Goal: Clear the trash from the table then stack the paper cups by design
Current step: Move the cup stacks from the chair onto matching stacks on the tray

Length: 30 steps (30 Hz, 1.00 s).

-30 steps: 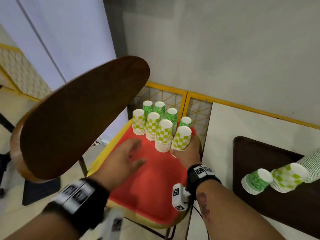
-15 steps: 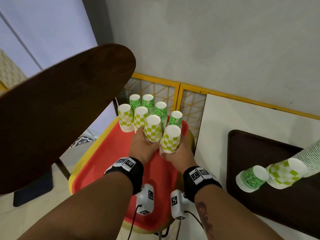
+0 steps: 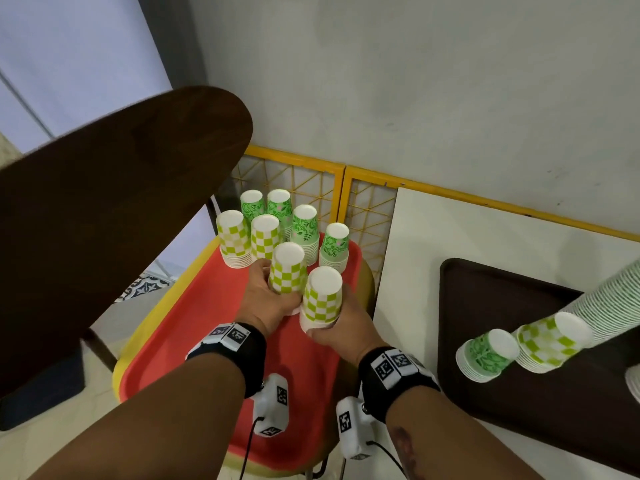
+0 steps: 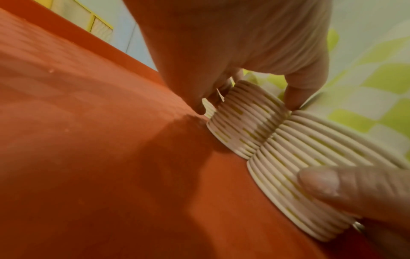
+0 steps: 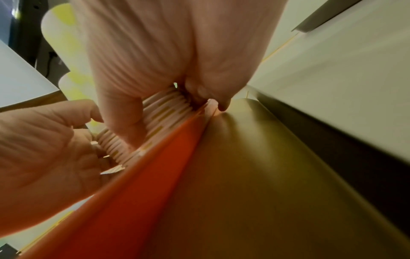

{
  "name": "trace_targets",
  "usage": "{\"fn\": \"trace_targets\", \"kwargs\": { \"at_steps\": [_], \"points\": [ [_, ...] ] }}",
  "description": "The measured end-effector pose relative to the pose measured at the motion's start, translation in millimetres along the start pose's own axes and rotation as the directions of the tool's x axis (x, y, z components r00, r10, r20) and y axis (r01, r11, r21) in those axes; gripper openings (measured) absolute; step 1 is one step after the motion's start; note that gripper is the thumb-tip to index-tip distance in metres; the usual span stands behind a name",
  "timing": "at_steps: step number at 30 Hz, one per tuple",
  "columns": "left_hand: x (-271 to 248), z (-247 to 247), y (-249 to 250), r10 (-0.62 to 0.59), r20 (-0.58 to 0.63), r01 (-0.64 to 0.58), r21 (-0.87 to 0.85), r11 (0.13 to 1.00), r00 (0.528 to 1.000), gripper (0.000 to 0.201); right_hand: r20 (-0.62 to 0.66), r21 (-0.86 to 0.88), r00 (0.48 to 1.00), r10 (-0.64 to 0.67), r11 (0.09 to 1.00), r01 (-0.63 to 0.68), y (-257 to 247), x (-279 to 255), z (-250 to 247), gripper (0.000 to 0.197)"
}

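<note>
Several upside-down stacks of paper cups stand on a red tray (image 3: 194, 341), some yellow-green checkered, some with green leaves. My left hand (image 3: 277, 294) grips the base of one checkered stack (image 3: 287, 268). My right hand (image 3: 327, 323) grips the base of the neighbouring checkered stack (image 3: 322, 299), close to the tray's right edge. The two stacks touch. In the left wrist view my left hand (image 4: 248, 105) wraps the ribbed rims of its stack (image 4: 241, 129). In the right wrist view my right hand (image 5: 166, 113) holds its stack's rims (image 5: 164, 112).
A dark brown chair back (image 3: 104, 220) looms at the left. The tray sits on a yellow seat (image 5: 266, 175). A yellow lattice fence (image 3: 311, 188) stands behind. To the right, a white table (image 3: 485, 244) carries a dark tray (image 3: 519, 393) with cup stacks (image 3: 491, 351) lying on their sides.
My left hand, spread over the tray a second ago, has reached forward and taken hold of the checkered stack beside the one in my right hand.
</note>
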<state>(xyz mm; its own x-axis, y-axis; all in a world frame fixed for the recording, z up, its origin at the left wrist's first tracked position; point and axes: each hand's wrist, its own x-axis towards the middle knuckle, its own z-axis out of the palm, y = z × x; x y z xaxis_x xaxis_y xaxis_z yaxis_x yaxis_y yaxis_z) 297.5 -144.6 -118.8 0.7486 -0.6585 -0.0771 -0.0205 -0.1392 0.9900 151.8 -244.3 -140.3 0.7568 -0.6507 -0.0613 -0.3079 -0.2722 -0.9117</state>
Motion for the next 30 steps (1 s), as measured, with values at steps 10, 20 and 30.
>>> {"fn": "trace_targets", "kwargs": {
  "at_steps": [10,20,30],
  "points": [
    [-7.8,-15.3,-2.8,-0.001,0.035,-0.002,0.100,0.995,0.999,0.095,-0.134,0.031,0.990,0.038,0.999,-0.034,-12.7,-11.0,5.5,0.076],
    [-4.3,-14.2,41.8,0.055,-0.036,-0.047,0.191,0.981,0.998,0.066,-0.309,-0.013,0.951,0.001,1.000,-0.006,-70.7,-24.9,-20.7,0.070],
    [-36.7,60.1,111.8,0.128,0.065,-0.134,0.113,0.984,0.990,0.068,-0.421,0.008,0.907,-0.011,1.000,0.016,-100.8,-77.5,-127.1,0.066]
  ]
}}
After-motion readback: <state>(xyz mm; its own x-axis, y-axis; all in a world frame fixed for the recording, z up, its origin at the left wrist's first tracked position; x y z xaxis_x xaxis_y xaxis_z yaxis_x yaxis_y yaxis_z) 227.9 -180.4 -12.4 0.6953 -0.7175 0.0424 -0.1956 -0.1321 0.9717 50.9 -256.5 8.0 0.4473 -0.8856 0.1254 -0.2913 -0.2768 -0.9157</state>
